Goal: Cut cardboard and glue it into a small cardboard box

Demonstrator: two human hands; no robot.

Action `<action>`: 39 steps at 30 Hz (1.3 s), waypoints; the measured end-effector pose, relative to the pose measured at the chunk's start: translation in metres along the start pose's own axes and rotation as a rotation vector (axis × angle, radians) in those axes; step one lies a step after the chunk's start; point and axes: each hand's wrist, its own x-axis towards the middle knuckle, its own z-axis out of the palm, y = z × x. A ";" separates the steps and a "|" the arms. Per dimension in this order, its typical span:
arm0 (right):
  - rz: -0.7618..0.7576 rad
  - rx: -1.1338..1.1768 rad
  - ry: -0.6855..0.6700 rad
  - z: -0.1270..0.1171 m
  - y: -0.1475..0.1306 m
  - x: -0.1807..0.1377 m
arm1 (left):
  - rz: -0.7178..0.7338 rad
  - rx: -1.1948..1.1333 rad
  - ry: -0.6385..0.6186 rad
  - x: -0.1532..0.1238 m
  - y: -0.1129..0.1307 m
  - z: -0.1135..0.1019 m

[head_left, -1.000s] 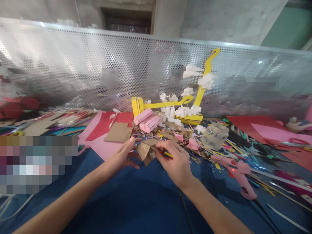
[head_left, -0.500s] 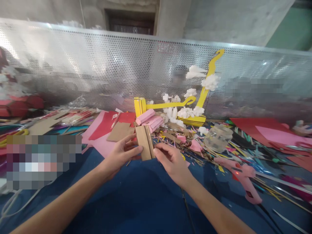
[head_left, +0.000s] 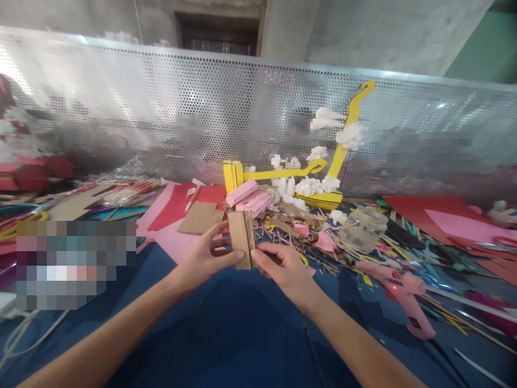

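Observation:
I hold a small folded brown cardboard piece (head_left: 241, 239) upright between both hands, just above the blue table cover (head_left: 226, 334). My left hand (head_left: 205, 257) pinches its left lower edge with thumb and fingers. My right hand (head_left: 283, 267) grips its right lower edge, fingers curled. Behind the piece lie a flat brown cardboard sheet (head_left: 201, 217) and pink folded paper blocks (head_left: 248, 198).
A pink hot glue gun (head_left: 399, 293) lies to the right, its cord trailing off. A clear plastic jar (head_left: 362, 228) stands beyond it. A yellow paper model with white fluff (head_left: 323, 178) leans on the perforated metal screen (head_left: 161, 113). Paper scraps, red and pink sheets litter the table.
One second ago the cardboard was a loose, crumpled fold in my right hand. Both hands have since pressed it into a flat upright strip and lifted it slightly.

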 end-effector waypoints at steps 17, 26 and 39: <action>0.051 0.147 0.007 0.000 0.007 0.001 | -0.024 0.026 -0.068 -0.002 0.007 -0.001; -0.001 0.035 0.042 0.002 0.007 -0.001 | -0.001 0.019 -0.022 -0.004 0.008 0.002; -0.025 -0.003 0.091 0.008 0.009 -0.002 | 0.038 0.060 0.030 -0.003 0.004 0.005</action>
